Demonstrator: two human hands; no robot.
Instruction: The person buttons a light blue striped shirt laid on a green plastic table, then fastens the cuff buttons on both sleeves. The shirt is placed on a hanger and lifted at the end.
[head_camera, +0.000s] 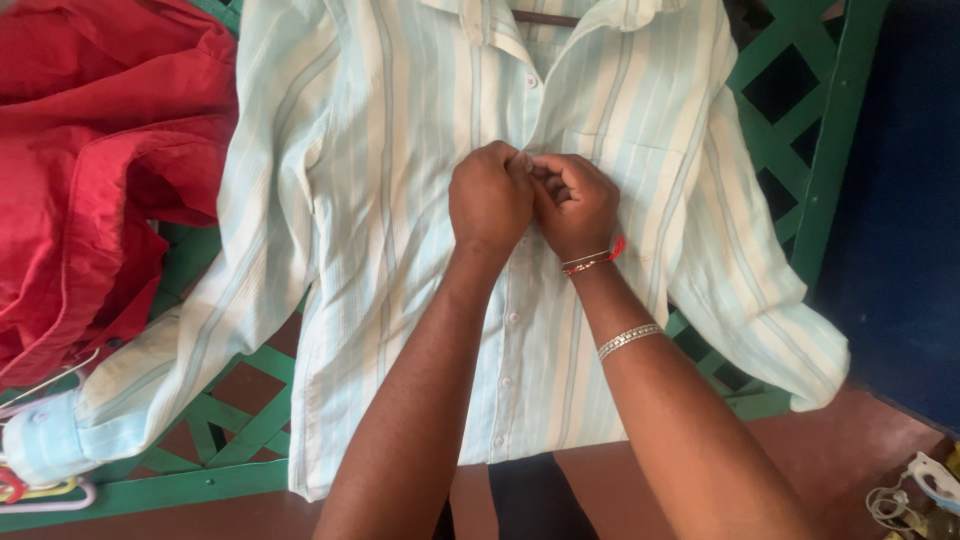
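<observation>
striped shirt (400, 200) | pale blue-white (creased) | spread flat, front up

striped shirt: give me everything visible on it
The shirt is pale blue with cream stripes, in a thin, creased woven fabric. It has a collar, long sleeves with cuffs, a chest pocket and a white-buttoned placket. It lies front up, sleeves spread, on a green lattice surface, with a hanger showing at the collar. The left hand and right hand pinch the placket at mid-chest. A red garment lies beside one sleeve.

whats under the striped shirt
The striped shirt lies on a green lattice frame, which shows past its sleeves and hem. A red garment lies beside it. The cloth hides whatever lies beneath its middle.
</observation>
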